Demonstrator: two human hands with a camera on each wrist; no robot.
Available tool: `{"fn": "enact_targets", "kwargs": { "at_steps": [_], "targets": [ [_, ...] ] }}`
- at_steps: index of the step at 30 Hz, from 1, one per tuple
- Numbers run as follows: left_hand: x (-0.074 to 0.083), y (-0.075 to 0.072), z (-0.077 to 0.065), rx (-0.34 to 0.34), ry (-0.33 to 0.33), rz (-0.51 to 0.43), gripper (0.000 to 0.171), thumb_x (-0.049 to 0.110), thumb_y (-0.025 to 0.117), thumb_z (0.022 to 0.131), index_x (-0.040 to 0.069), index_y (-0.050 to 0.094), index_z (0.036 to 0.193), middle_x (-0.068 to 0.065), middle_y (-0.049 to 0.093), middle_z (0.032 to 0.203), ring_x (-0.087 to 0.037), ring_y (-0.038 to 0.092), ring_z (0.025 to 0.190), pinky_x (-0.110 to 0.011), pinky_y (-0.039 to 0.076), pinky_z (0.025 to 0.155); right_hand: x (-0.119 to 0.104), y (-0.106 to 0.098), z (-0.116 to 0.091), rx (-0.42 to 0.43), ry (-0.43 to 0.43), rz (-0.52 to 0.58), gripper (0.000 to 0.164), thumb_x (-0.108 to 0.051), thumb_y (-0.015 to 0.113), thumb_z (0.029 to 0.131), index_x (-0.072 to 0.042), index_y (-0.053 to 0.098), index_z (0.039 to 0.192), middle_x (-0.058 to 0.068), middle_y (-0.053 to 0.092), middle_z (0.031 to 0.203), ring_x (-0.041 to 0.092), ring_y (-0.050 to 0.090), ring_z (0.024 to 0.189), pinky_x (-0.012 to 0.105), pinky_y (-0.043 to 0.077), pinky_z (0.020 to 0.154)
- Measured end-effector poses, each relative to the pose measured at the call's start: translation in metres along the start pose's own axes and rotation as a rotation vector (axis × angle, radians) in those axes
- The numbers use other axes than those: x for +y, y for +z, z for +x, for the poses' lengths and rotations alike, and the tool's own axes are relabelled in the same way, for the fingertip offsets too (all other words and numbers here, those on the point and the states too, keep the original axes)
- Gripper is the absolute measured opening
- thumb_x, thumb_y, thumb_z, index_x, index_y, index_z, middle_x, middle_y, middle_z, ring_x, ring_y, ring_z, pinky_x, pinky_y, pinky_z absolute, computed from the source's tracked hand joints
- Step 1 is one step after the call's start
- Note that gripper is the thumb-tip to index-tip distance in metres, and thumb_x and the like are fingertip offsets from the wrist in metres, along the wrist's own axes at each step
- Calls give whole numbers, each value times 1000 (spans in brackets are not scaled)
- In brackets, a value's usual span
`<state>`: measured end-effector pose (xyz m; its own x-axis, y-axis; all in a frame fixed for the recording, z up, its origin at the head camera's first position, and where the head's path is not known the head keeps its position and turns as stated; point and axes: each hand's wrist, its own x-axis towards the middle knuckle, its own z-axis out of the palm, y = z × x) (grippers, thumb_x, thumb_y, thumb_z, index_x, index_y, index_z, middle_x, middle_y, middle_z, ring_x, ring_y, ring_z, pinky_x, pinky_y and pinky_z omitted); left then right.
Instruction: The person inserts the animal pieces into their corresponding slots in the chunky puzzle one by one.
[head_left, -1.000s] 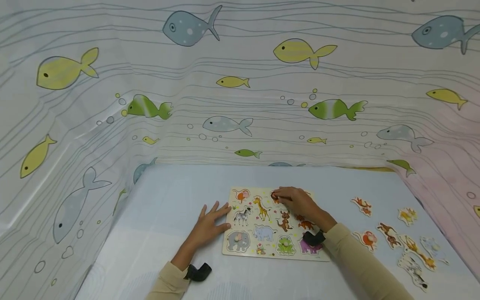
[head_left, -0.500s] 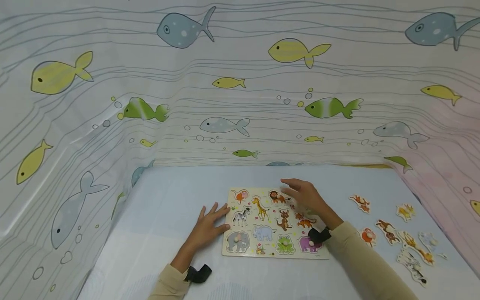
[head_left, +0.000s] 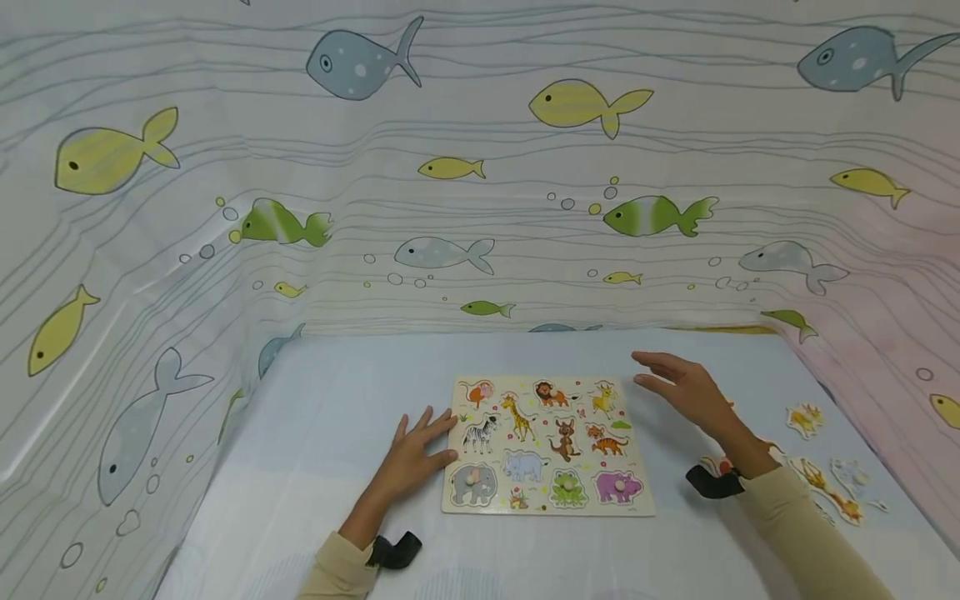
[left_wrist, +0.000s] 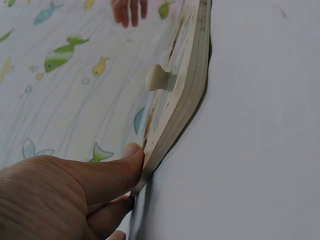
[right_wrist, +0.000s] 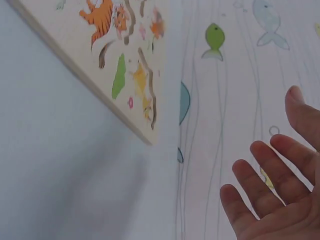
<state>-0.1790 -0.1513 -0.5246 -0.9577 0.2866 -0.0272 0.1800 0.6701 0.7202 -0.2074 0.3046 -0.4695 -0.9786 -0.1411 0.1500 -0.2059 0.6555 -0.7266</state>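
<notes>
A wooden animal puzzle board (head_left: 536,507) lies in the middle of the table. Knobbed pieces sit in its recesses: the elephant (head_left: 474,485), frog (head_left: 567,488), purple hippo (head_left: 619,487) and lion (head_left: 552,394). My left hand (head_left: 411,458) touches the board's left edge, fingers spread and mostly straight; in the left wrist view its thumb (left_wrist: 117,172) rests against the edge near a knob (left_wrist: 158,78). My right hand (head_left: 686,396) hovers off the board's right side, fingers extended, palm holding nothing, as the right wrist view also shows.
To the right lie several loose puzzle pieces, among them a yellow antelope (head_left: 805,419), a giraffe (head_left: 828,492) and a pale blue-grey piece (head_left: 851,475). My right forearm hides others. A fish-print curtain (head_left: 480,208) surrounds the table's back and sides.
My right hand has let go of the lion piece, leaving it in its recess, and moved right, off the board. The left hand has kept its place at the left edge.
</notes>
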Motion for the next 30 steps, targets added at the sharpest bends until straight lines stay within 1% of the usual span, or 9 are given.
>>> {"fn": "enact_targets", "kwargs": {
  "at_steps": [3,5,7,12,16,20,24,28,30],
  "targets": [
    [0,0,0,0,-6,4,60,24,77,87,17,57,142,-1,48,153,-32,25,153,-53,-6,128,8,-16,-14,18,21,-36,53,-38,66,97,-13,56,142,13,60,143,40,55,131,28,56,101],
    [1,-1,-1,2,-7,4,60,24,77,87,16,57,142,-1,48,153,-32,25,153,-53,-6,128,13,-27,-23,29,31,-43,52,-37,67,96,-15,56,142,13,60,143,35,57,130,11,53,94],
    [1,-1,-1,5,-6,3,60,24,77,87,16,57,142,-2,48,153,-33,25,153,-53,-6,128,18,-37,-33,40,52,-21,51,-35,67,97,-18,55,143,12,58,144,17,59,130,0,45,87],
    [0,-1,-1,6,2,-1,60,24,77,87,16,56,143,-1,47,154,-33,25,153,-54,-6,128,33,-62,-54,76,84,8,50,-31,64,99,-20,52,146,0,58,145,-25,44,114,-2,43,83],
    [0,0,-2,5,6,0,60,25,77,87,17,56,143,-1,47,154,-34,25,153,-55,-6,127,50,-79,-69,92,70,-16,50,-26,62,100,-16,50,148,-18,56,141,-29,42,111,-4,41,82],
    [0,-1,-3,15,1,2,60,24,77,86,16,57,142,-2,48,153,-34,26,152,-56,-5,127,67,-95,-81,96,113,9,51,-26,59,102,-14,47,150,-30,49,135,-29,40,111,-5,38,80],
    [0,-1,-3,13,8,-4,60,24,77,87,16,57,143,-2,48,153,-34,26,153,-56,-6,127,85,-108,-94,152,161,12,52,-29,57,103,-14,44,151,-28,49,138,-27,40,111,-5,35,78],
    [0,0,-1,4,7,-7,60,25,76,87,17,56,143,-1,47,154,-33,25,153,-54,-7,127,103,-113,-105,228,207,-8,52,-33,55,104,-19,43,153,-25,46,147,-28,36,108,-8,29,84],
    [-1,1,-1,5,3,-5,60,26,77,87,18,56,143,0,47,154,-32,25,153,-54,-7,127,110,-112,-109,253,250,-4,54,-36,55,103,-21,41,153,-27,42,149,-28,34,110,-4,24,103]
  ]
}}
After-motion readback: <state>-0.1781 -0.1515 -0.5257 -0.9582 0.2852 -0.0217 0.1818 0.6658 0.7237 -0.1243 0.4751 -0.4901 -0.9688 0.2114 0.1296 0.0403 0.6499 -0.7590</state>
